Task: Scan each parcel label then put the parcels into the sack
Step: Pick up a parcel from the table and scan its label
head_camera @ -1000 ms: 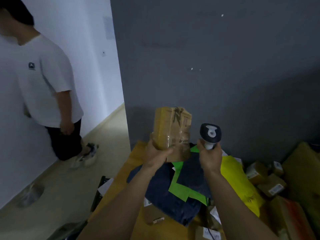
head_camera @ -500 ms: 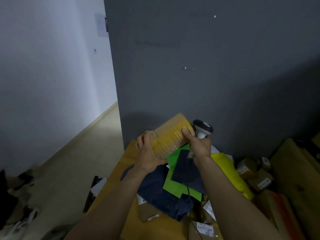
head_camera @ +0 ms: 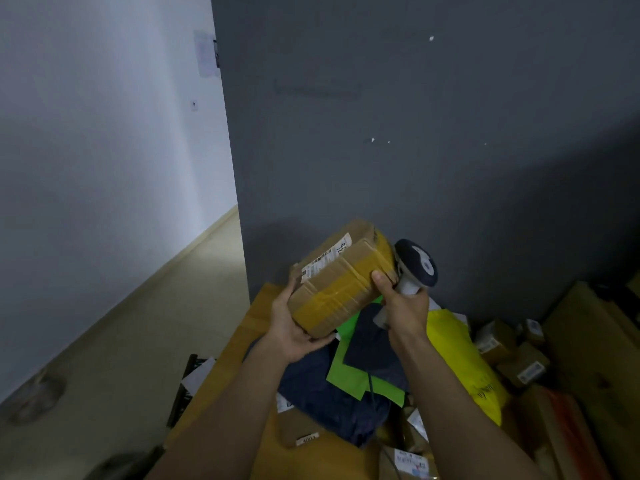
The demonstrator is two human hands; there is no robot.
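Observation:
A taped brown cardboard parcel (head_camera: 341, 284) is held tilted in front of the grey wall, its white barcode label (head_camera: 325, 258) facing up along the top left edge. My left hand (head_camera: 294, 332) grips the parcel from below at its near left corner. My right hand (head_camera: 403, 303) holds the white handle of a dark-headed barcode scanner (head_camera: 415, 261), and its thumb presses the parcel's right end. The scanner head sits just right of the parcel. No sack opening is plainly visible.
Below my hands lies a heap of parcels: a dark blue bag (head_camera: 329, 396), a green mailer (head_camera: 349, 372), a yellow bag (head_camera: 464, 362) and several small labelled boxes (head_camera: 512, 351) at the right. A large brown box (head_camera: 595, 358) stands far right. Beige floor (head_camera: 121, 341) lies at the left.
The parcel has been turned from upright to tilted, bringing its label into view on top. My right hand moved in against the parcel's right end. The person at the left is out of view.

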